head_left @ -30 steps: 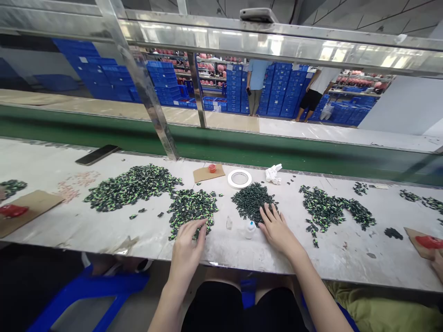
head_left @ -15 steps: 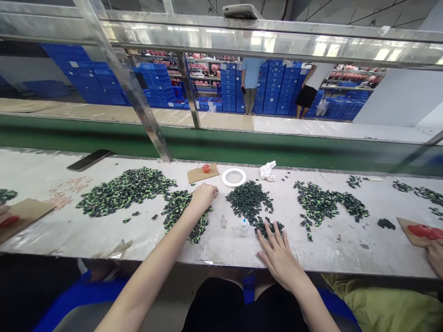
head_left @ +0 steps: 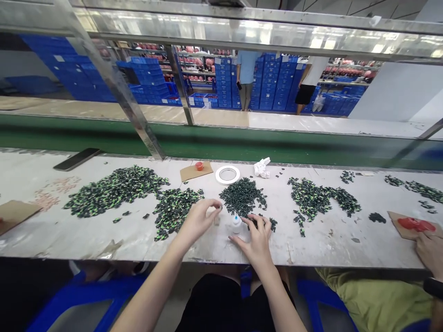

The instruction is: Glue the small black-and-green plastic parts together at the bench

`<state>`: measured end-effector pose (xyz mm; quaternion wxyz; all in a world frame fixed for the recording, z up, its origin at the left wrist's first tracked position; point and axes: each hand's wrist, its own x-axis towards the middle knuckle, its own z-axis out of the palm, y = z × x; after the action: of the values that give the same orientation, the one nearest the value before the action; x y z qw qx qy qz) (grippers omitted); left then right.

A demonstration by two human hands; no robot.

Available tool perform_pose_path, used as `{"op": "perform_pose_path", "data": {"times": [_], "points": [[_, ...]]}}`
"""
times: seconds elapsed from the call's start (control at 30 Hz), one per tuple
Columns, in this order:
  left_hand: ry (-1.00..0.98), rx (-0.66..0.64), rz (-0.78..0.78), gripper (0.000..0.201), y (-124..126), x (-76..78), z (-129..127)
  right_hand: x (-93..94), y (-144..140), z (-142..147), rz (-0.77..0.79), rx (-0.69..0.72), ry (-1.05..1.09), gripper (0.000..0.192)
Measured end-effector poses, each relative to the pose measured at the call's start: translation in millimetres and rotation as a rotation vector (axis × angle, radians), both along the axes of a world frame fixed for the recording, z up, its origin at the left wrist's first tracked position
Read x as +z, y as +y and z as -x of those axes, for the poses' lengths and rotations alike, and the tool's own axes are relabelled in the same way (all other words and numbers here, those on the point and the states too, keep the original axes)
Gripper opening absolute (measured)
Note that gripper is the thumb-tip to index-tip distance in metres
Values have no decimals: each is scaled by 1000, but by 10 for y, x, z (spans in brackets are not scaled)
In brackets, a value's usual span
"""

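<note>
Left hand: the left hand (head_left: 200, 216) is hovering over the worn white bench (head_left: 69, 235), fingertips pinching together on something too small to tell.
Right hand: the right hand (head_left: 255, 239) is resting fingers spread (palm down) on scattered dark green plastic pieces (head_left: 265, 222).
Bottle: a small white plastic bottle (head_left: 236, 223) is standing between both hands.

A long pale worktop (head_left: 69, 235) runs across a factory hall. Behind it lies a green conveyor belt (head_left: 242, 143), with a steel frame (head_left: 138, 124) of slanted posts and a shiny overhead rail reflecting ceiling lights. Beyond the belt, tall stacks of blue crates (head_left: 273, 83) line the far floor, with shelves of pink goods behind. Two people stand by the crates. A plain white wall (head_left: 398, 97) rises on the right
</note>
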<state>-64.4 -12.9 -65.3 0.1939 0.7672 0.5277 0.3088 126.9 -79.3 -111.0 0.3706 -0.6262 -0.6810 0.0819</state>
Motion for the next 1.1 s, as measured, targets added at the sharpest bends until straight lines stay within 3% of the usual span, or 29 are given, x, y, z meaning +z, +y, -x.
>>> {"op": "perform_pose_path", "data": {"times": [0.13, 0.23, 0.37, 0.6, 0.77, 0.87, 1.1], "points": [[-230, 39, 82, 14, -443, -196, -72, 13, 26, 40, -10, 80, 159, 25], [-219, 123, 91, 10, -622, -325, -189, 61, -63, -67, 84, 142, 382, 27], [-105, 214, 45, 5, -688, -434, -351, 115, -199, -259, 235, 150, 673, 30], [-73, 214, -26, 13, -682, -606, -331, 81, -212, -413, 129, 47, 981, 28], [-133, 78, -18, 30, -628, -657, -225, 119, -209, -444, 234, 58, 915, 27], [-143, -57, -15, 33, -553, -654, -182, 148, -239, -466, 207, 10, 896, 40], [-129, -128, -17, 15, -502, -639, -206, 72, -228, -477, 113, -116, 1040, 35]]}}
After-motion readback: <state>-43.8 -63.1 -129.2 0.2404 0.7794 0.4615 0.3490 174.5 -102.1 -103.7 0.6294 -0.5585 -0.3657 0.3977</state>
